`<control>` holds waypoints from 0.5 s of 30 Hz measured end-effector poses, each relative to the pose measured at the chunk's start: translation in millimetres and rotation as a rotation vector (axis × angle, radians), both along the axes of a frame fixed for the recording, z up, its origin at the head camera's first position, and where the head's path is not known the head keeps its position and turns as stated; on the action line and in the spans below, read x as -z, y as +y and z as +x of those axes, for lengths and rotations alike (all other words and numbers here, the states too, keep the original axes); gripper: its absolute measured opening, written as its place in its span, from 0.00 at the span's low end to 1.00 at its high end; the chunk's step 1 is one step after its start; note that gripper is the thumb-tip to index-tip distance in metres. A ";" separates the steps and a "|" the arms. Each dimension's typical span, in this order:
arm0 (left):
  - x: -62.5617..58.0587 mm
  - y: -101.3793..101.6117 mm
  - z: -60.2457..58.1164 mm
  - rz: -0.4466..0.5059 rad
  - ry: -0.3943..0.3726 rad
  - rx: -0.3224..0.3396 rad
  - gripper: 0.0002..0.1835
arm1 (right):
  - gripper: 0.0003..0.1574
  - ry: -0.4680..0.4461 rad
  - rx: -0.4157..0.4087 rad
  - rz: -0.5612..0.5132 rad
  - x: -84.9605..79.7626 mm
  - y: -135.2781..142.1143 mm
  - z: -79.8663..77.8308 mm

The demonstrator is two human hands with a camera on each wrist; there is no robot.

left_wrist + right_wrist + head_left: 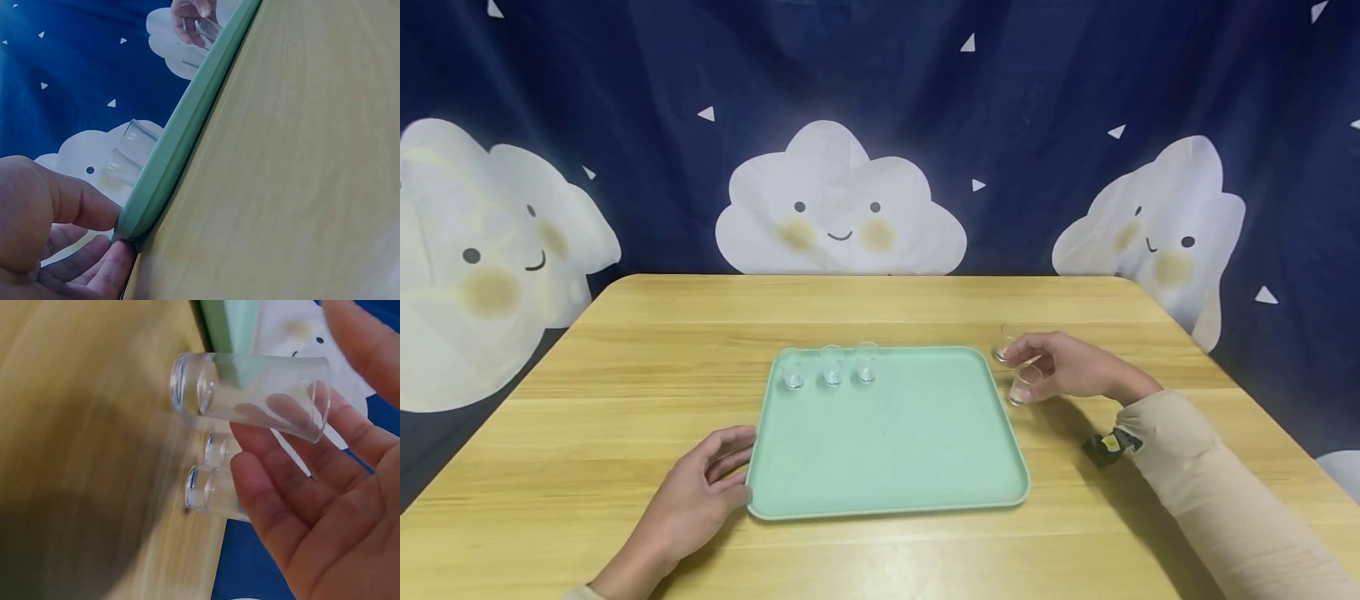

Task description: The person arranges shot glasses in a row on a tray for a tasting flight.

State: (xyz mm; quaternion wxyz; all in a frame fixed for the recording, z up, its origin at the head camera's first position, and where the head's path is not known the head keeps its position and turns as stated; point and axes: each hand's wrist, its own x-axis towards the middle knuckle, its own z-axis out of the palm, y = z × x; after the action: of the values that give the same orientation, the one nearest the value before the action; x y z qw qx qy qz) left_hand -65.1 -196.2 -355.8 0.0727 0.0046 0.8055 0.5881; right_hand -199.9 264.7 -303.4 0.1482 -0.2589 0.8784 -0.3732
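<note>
Three glasses [832, 367] on tray [895, 450] (left fingers [115, 269] touching) | right fingers [269, 503] parted round fourth glass [240, 381] | two glasses [215, 490] behind

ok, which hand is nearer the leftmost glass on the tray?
Left. The left hand is at the left edge of the tray, on the near side of that glass; the right hand is across the tray, past its right edge.

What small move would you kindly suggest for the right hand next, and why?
Perhaps the right hand should close gently on the nearer shot glass: the thumb looks clear of it in the wrist view, and it stands right of the green tray, which holds three other shot glasses.
</note>
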 end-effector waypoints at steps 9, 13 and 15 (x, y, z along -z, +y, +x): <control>0.4 0.5 -0.3 -0.006 0.006 0.001 0.32 | 0.25 -0.006 -0.065 0.033 1.7 2.6 1.6; 1.1 -0.1 0.4 -0.006 0.013 0.005 0.32 | 0.18 0.051 -0.091 0.085 5.8 2.4 1.8; 1.5 -0.3 0.3 -0.003 0.019 0.008 0.32 | 0.16 0.070 -0.096 0.102 7.0 2.3 2.0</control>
State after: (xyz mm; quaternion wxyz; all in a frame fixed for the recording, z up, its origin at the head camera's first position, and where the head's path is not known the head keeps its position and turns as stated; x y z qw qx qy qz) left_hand -64.8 -196.5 -357.3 0.0676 0.0131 0.8071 0.5864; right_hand -197.9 267.0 -310.4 0.1482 -0.3059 0.8875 -0.3112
